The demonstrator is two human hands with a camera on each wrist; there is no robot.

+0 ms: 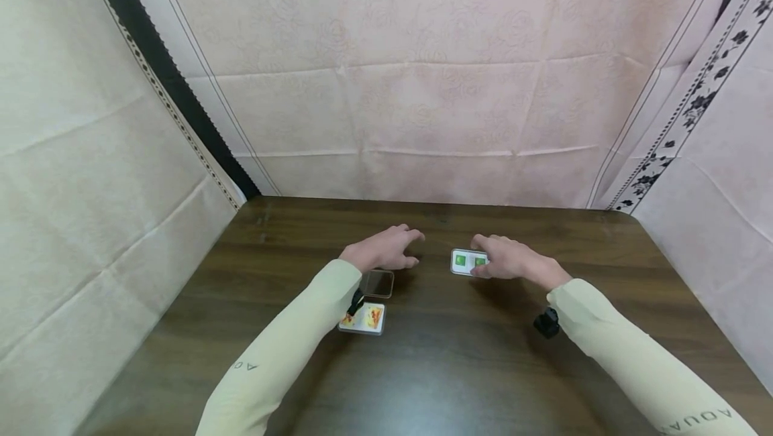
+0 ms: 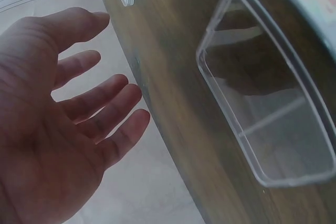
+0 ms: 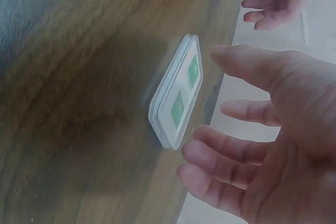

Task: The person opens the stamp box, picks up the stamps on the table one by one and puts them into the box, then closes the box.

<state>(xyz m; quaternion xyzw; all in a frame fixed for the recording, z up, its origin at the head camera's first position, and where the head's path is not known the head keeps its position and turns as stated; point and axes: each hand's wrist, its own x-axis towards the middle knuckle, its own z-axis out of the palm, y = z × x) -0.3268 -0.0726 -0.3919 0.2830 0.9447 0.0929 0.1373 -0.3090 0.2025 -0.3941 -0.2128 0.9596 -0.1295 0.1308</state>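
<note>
My left hand (image 1: pixel 385 249) hovers over the table with its fingers loosely spread and nothing in them. Just below it lies a clear, rounded plastic case (image 1: pixel 379 284), empty in the left wrist view. Nearer me is a white card stack (image 1: pixel 374 318) with orange pictures, partly hidden by the left sleeve and wrist camera. On the right, my right hand (image 1: pixel 510 259) is held over one end of another white card stack (image 3: pixel 181 95) with two green squares on top. Its fingers are relaxed and apart from the stack in the right wrist view.
The dark brown wooden table (image 1: pixel 435 369) ends at a far edge in front of a pale patterned cloth (image 1: pixel 410 107). Similar cloths hang at the left (image 1: pixel 90 174) and right (image 1: pixel 725 188) sides.
</note>
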